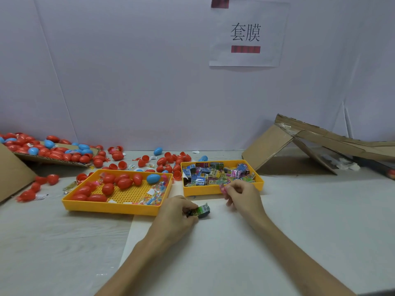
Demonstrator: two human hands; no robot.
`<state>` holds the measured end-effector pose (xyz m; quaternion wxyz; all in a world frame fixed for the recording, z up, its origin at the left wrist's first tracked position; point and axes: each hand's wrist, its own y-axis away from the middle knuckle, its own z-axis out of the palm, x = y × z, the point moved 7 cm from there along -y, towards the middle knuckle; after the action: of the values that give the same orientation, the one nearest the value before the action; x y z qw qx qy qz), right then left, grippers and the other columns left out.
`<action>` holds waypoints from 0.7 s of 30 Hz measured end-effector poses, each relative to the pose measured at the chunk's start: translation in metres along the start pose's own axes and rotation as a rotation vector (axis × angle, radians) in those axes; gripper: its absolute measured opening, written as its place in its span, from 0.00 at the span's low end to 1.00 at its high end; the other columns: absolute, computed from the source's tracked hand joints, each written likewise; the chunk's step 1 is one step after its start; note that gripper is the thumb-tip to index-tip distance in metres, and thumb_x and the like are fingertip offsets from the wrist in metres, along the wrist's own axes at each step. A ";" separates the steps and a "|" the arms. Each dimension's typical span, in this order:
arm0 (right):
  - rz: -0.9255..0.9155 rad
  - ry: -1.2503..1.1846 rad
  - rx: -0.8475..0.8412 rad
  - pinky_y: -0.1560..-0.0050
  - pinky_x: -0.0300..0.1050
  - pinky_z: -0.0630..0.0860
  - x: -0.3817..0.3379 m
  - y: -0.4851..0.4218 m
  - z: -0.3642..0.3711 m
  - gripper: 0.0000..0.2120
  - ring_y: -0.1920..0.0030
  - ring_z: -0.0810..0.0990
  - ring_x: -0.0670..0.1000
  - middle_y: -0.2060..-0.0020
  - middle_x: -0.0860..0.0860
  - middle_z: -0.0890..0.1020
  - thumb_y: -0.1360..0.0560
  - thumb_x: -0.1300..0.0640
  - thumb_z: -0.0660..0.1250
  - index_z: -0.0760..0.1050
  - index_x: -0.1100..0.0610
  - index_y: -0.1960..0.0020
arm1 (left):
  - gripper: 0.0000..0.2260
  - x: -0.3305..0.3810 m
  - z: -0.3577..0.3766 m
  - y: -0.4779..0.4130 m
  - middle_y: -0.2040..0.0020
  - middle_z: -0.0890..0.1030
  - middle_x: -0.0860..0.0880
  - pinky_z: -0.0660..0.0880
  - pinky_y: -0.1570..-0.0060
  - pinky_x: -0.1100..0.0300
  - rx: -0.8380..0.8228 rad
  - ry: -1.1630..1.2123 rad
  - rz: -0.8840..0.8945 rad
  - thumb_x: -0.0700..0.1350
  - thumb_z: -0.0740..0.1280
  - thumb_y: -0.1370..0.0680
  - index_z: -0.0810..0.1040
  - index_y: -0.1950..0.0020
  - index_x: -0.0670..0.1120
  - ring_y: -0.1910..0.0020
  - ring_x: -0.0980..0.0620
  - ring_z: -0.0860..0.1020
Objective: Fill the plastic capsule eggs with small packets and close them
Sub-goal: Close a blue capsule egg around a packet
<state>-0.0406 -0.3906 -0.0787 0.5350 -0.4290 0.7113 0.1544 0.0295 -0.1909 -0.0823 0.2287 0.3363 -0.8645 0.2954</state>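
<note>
While your left hand (177,212) rests on the pale table (64,242), its fingers pinch a small green-and-black printed packet (202,210) lying just in front of the two trays. Your right hand (243,195) pinches a small pink packet (222,187) in its fingers, at the front rim of the yellow plastic tray of packets (203,190). Red and blue plastic capsule eggs (125,183) lie in the other yellow plastic tray (111,208), further left.
</note>
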 end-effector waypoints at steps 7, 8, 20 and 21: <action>0.133 -0.432 -0.106 0.67 0.37 0.79 0.001 0.000 0.006 0.02 0.62 0.87 0.55 0.63 0.54 0.87 0.22 0.61 0.70 0.80 0.60 0.52 | 0.07 0.027 -0.041 -0.006 0.52 0.82 0.62 0.78 0.55 0.64 0.176 0.126 0.156 0.43 0.72 0.22 0.84 0.47 0.54 0.52 0.60 0.80; 0.148 -0.462 -0.115 0.66 0.38 0.79 0.001 0.000 0.006 0.01 0.62 0.87 0.54 0.62 0.54 0.87 0.22 0.62 0.70 0.80 0.60 0.52 | 0.08 0.023 -0.052 -0.014 0.53 0.82 0.63 0.77 0.57 0.68 0.220 0.096 0.142 0.42 0.71 0.22 0.84 0.48 0.54 0.52 0.61 0.80; 0.243 -0.758 -0.172 0.64 0.36 0.78 0.000 0.004 0.005 0.09 0.62 0.85 0.50 0.57 0.61 0.86 0.28 0.69 0.73 0.79 0.62 0.50 | 0.14 -0.073 -0.088 -0.083 0.42 0.82 0.48 0.79 0.55 0.58 0.056 -0.542 -0.192 0.52 0.71 0.21 0.81 0.38 0.48 0.50 0.51 0.79; 0.241 -0.757 -0.172 0.64 0.36 0.78 0.001 0.003 0.005 0.08 0.62 0.85 0.50 0.57 0.60 0.86 0.28 0.69 0.74 0.79 0.61 0.51 | 0.14 -0.072 -0.087 -0.084 0.42 0.82 0.48 0.77 0.57 0.59 0.063 -0.534 -0.188 0.52 0.72 0.22 0.82 0.39 0.48 0.51 0.51 0.79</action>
<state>-0.0396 -0.3862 -0.0821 0.6993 -0.2984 0.4937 0.4221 0.1551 -0.1513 -0.0330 0.0086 0.4880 -0.8495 0.2004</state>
